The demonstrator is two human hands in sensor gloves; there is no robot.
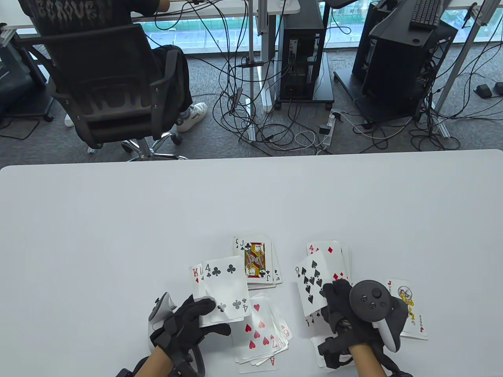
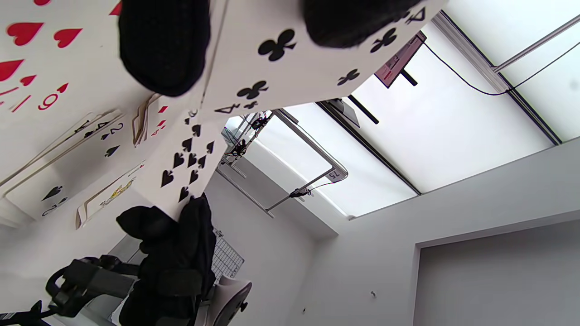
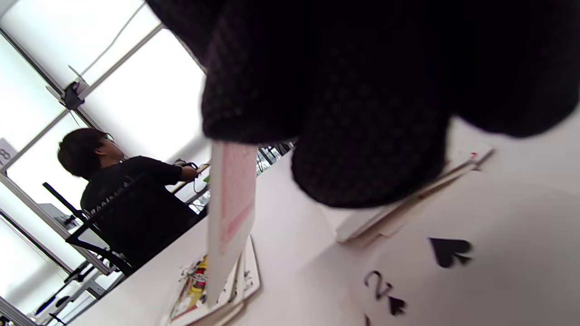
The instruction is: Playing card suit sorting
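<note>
- The left hand point(image 1: 188, 318) holds a fan of cards above the tabletop point(image 1: 118, 220), its fingers point(image 1: 204, 304) curled round the lower edge; the four of clubs point(image 1: 226, 288) lies on top, with a red king point(image 1: 195, 275) peeking out behind at 9 o'clock.
- The right hand point(image 1: 346, 310) pinches the nine of spades point(image 1: 310, 284) by its lower end, fingers closed on it; the card is lifted and tilted, its top leaning toward 11 o'clock.
- The clubs pile point(image 1: 257, 261), jack uppermost, lies flat at 1 o'clock from the left hand.
- The hearts pile point(image 1: 261, 333), loosely spread with a seven showing, lies between the two hands, just at 5 o'clock of the held fan.
- The diamonds pile point(image 1: 334, 253), a four on top, sits behind the nine of spades at 12 o'clock from the right hand.
- A joker point(image 1: 410, 310) lies face up at 3 o'clock of the right hand, partly under the tracker.
- The right wrist view shows a two of spades point(image 3: 430, 271) flat below the right hand.
- A person in an office chair point(image 1: 114, 86) sits beyond the tabletop, at 11 o'clock.
</note>
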